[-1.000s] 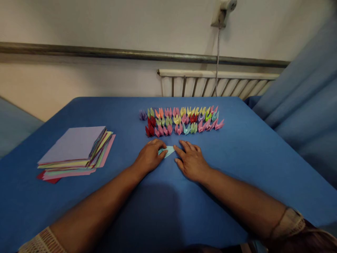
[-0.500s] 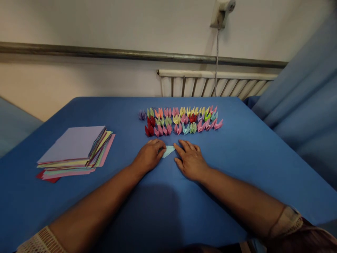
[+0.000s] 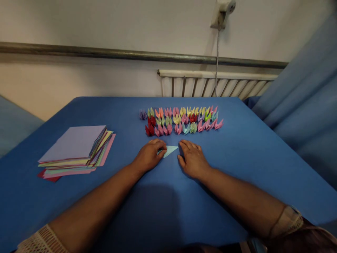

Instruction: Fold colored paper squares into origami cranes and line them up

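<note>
Presently the paper triangle (image 3: 170, 150) lies on the table (image 3: 244, 165) just in front of the paper figures (image 3: 181, 121). The left hand (image 3: 149, 156), ungripped, presses its edge. The right hand (image 3: 193, 160) rests flat, released, in front of those figures.

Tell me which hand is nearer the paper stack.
Left. The left hand lies right of the paper stack; the right hand lies farther right, beyond the folded paper.

Left hand (image 3: 149, 156) pins folded teal paper (image 3: 169, 150); right hand (image 3: 193, 160) beside.
</note>
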Demonstrator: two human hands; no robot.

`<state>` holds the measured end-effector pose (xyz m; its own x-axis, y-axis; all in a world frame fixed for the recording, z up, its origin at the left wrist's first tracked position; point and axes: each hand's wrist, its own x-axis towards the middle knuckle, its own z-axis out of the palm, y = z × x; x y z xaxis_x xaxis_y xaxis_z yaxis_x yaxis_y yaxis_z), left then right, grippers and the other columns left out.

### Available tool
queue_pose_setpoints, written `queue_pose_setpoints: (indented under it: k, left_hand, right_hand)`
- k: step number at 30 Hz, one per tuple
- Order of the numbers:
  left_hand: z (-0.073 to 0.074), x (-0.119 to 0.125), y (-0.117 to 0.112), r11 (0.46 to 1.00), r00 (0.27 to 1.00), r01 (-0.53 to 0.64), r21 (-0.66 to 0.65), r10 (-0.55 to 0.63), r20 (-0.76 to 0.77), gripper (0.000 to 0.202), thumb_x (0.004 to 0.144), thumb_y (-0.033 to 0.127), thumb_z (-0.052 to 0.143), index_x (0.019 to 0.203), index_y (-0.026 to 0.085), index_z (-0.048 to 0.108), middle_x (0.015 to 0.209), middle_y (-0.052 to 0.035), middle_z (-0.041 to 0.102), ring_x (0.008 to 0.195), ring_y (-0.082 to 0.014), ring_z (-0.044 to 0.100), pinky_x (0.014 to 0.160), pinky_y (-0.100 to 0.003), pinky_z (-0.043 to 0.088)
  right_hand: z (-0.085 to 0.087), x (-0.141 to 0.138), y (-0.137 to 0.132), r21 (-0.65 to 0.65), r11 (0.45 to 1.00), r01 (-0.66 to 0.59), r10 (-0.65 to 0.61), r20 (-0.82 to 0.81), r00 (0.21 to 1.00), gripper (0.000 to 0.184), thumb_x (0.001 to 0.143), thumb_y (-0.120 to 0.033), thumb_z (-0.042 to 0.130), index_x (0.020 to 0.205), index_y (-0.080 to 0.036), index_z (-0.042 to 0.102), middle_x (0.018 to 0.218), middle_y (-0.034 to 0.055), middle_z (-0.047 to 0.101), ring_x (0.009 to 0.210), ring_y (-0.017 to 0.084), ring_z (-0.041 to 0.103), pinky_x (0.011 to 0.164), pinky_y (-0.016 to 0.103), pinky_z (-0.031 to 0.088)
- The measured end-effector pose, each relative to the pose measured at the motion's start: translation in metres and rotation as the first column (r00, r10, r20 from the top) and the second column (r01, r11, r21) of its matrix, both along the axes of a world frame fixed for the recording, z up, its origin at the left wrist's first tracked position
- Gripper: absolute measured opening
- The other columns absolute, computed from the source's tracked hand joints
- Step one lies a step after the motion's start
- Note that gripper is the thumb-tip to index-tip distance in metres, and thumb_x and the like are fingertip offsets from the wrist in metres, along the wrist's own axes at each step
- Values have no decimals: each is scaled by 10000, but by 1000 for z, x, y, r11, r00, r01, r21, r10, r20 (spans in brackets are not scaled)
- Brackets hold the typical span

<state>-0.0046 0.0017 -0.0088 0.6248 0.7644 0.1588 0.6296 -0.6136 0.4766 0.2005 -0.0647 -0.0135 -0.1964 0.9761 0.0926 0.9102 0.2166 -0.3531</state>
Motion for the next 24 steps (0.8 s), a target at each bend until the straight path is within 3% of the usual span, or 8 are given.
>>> queue_pose_setpoints:
  k: [4,14,18,24]
  left_hand:
    - [1,0,-4,999,999,48,-18,-48,17,100,854,219,541,909,211,625,1014,-34,636,980,-195,580,924,-357,452]
    - [-2,-1,-5,999,999,-45,-27,45,-1,193,839,330,596,983,205,628,1169,-61,592,1060,-221,580,956,-381,455]
    - [0,-1,-6,993,993,-113,-37,112,-20,212,805,386,640,893,194,626,1178,-74,582,1072,-243,579,956,-396,454]
    - [0,0,-3,983,988,-156,-100,156,0,149,783,342,648,765,197,621,1106,-58,611,1007,-230,603,933,-383,460]
  right_hand:
    - [-3,4,3,-8,1000,5,-6,-45,999,457,872,-222,465,1315,-133,530,1446,117,464,1312,247,404,1092,416,277]
    - [-5,3,1,9,1000,0,0,-49,999,434,897,-265,457,1307,-144,532,1430,123,474,1313,259,401,1091,432,277]
    - [-5,3,1,19,1000,-7,8,-46,999,431,899,-267,455,1304,-145,535,1428,121,476,1311,259,403,1091,435,277]
    - [-2,1,-2,27,1000,-4,4,-24,1000,448,896,-274,461,1314,-129,531,1420,130,483,1296,269,417,1083,437,298]
